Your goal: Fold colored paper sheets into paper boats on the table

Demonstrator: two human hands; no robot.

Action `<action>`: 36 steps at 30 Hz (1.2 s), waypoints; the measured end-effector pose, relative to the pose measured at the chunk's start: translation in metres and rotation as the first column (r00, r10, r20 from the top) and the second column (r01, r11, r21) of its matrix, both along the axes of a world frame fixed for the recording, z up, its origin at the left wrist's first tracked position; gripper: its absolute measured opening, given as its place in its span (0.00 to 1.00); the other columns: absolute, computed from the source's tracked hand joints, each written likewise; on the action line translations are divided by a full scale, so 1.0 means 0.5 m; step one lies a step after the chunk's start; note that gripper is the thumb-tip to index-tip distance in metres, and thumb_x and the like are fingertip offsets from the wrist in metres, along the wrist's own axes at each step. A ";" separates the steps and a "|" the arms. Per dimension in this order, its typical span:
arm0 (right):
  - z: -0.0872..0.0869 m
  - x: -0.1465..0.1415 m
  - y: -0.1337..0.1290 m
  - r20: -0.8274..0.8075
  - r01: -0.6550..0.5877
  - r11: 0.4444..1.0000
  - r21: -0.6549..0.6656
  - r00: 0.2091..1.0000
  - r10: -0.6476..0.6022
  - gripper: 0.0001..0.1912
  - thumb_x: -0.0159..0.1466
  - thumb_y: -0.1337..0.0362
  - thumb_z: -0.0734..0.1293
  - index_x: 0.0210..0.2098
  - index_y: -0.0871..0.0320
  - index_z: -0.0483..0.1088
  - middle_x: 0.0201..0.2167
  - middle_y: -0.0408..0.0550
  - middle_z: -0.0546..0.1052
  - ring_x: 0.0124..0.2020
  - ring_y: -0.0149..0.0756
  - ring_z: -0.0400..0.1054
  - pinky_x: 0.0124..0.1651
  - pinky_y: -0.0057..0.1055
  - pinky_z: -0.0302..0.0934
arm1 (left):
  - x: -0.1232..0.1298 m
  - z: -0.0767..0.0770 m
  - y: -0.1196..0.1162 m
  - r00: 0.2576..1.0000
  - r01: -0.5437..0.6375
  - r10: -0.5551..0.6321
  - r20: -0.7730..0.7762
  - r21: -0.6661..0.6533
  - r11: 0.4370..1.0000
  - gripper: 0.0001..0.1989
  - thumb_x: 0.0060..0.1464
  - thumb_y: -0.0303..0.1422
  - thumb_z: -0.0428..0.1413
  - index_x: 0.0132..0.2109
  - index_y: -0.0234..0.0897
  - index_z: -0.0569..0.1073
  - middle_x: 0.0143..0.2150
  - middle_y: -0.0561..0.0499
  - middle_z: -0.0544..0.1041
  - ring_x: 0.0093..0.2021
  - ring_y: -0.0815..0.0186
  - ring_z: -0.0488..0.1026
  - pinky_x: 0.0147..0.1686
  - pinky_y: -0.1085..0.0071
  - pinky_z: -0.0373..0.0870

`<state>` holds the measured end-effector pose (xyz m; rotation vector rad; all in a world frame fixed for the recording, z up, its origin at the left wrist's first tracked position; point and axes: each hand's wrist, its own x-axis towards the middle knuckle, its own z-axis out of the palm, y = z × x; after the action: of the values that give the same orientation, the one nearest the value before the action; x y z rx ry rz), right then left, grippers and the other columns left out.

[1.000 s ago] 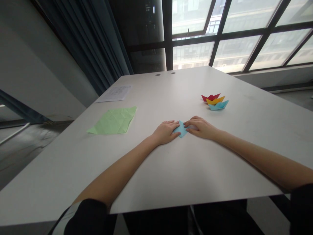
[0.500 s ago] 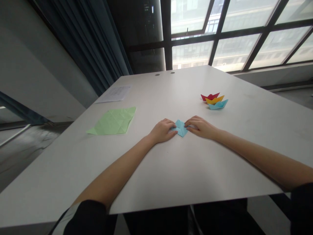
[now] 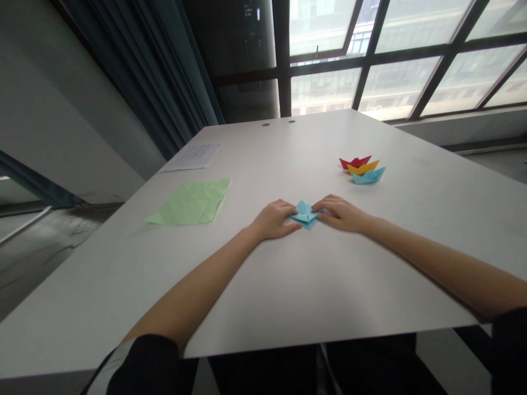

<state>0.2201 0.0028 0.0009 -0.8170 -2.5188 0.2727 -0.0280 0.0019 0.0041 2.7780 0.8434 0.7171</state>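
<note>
Two bare hands meet over a folded light-blue paper (image 3: 305,210), which lies near the front-middle of a broad white surface (image 3: 255,307), between the wearer's two outstretched forearms. The left hand (image 3: 274,219) approaches from the left, palm down; its fingers are bent and nearly closed, with only a small gap to the thumb, and have hold of the paper's left corner. The right hand (image 3: 341,213) mirrors it: bent fingers lie over the right corner, the thumb sits just below them, and the gap is narrow, with the corner held between. How firmly either hand presses cannot be told. The paper has a roughly diamond-shaped outline, with one point directed away from the wearer, one towards the wearer, and a raised fold running crosswise between the hands.

Beyond the right hand, well apart from it, three small paper boats stand close together in a slanting row: a red boat (image 3: 354,162) farthest, a yellow boat (image 3: 362,168) in the middle and a blue boat (image 3: 369,176) nearest. To the left of the left hand lies a creased green sheet (image 3: 193,203), opened out; behind it, near the surface's left edge, rests a white printed sheet (image 3: 193,157), its text too small to read.
</note>
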 end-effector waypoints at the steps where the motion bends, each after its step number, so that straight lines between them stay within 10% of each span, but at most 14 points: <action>1: -0.001 -0.001 0.001 -0.002 0.000 1.000 0.003 1.000 0.000 0.12 0.63 0.62 0.58 0.42 0.56 0.69 0.39 0.49 0.76 0.42 0.37 0.67 0.48 0.36 0.59 | 0.000 0.000 0.000 1.000 -0.003 0.003 -0.001 0.000 1.000 0.13 0.52 0.40 0.53 0.40 0.36 0.72 0.41 0.46 0.76 0.43 0.62 0.70 0.46 0.64 0.66; 19: -0.002 -0.017 -0.005 -0.117 0.254 0.961 -0.110 0.957 -0.267 0.15 0.59 0.66 0.60 0.46 0.57 0.65 0.33 0.46 0.76 0.34 0.35 0.68 0.40 0.32 0.60 | 0.023 -0.006 -0.004 0.976 -0.181 0.199 0.087 -0.182 0.967 0.13 0.55 0.28 0.48 0.49 0.36 0.65 0.37 0.49 0.75 0.39 0.65 0.71 0.41 0.67 0.67; 36: -0.018 -0.024 0.008 -0.041 0.188 0.982 0.016 0.981 -0.187 0.13 0.61 0.64 0.60 0.39 0.55 0.74 0.34 0.51 0.73 0.38 0.39 0.65 0.44 0.38 0.60 | 0.031 -0.018 0.002 0.989 -0.020 0.042 -0.142 0.151 0.988 0.13 0.56 0.25 0.47 0.45 0.39 0.72 0.45 0.47 0.72 0.46 0.64 0.67 0.47 0.65 0.66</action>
<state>0.2081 0.0066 -0.0084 -1.0228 -2.3834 0.1978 -0.0127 0.0029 -0.0048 2.9875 0.8952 0.6128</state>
